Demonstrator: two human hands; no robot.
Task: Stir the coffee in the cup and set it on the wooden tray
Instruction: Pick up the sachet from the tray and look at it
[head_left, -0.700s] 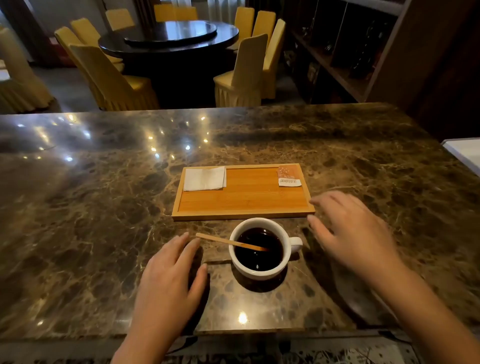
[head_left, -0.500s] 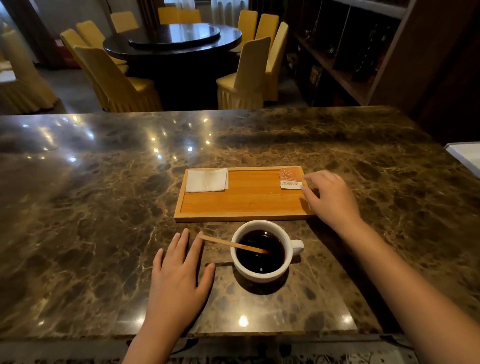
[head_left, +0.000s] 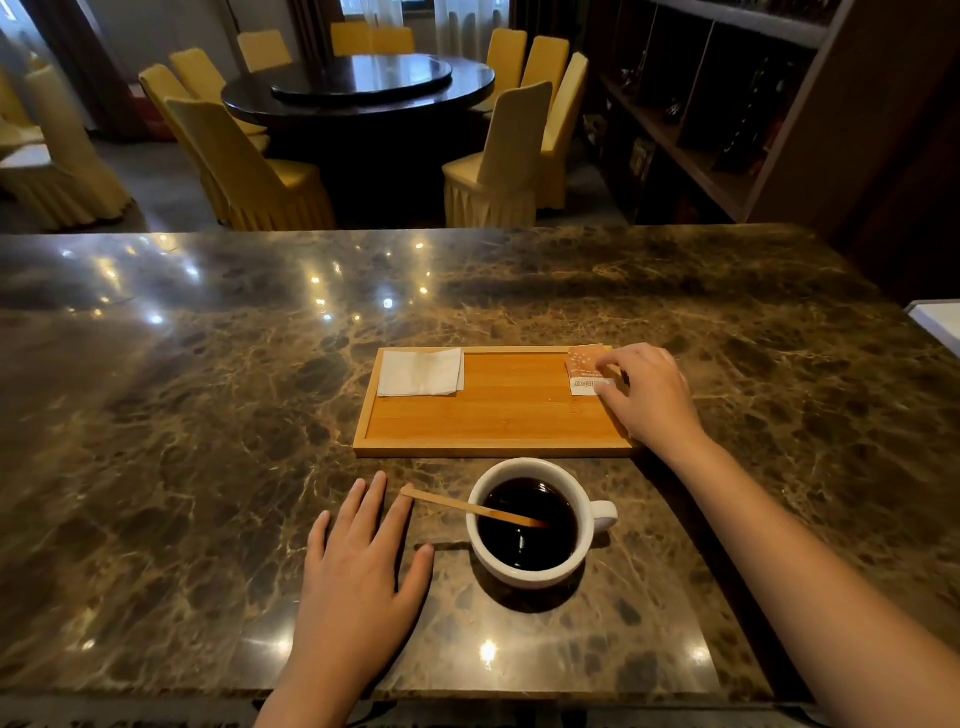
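A white cup (head_left: 535, 569) of black coffee stands on the marble counter, just in front of the wooden tray (head_left: 498, 421). A thin wooden stir stick (head_left: 457, 506) leans in the cup, its free end pointing left. My left hand (head_left: 358, 566) lies flat on the counter beside the cup, fingers spread, one fingertip touching the stick's end. My right hand (head_left: 649, 395) is at the tray's far right corner, with thumb and fingers pinching an orange and white sugar packet (head_left: 584, 370) that still lies on the tray.
A folded white napkin (head_left: 421, 372) lies in the tray's far left corner. The marble counter (head_left: 208, 415) stretches wide to the left. Behind it are yellow-covered chairs (head_left: 249, 171) around a dark round table (head_left: 358, 88), and shelving (head_left: 727, 104) at the right.
My right hand moved from beside the cup up to the tray's right corner and closed its fingers on the sugar packet. My left hand flattened on the counter.
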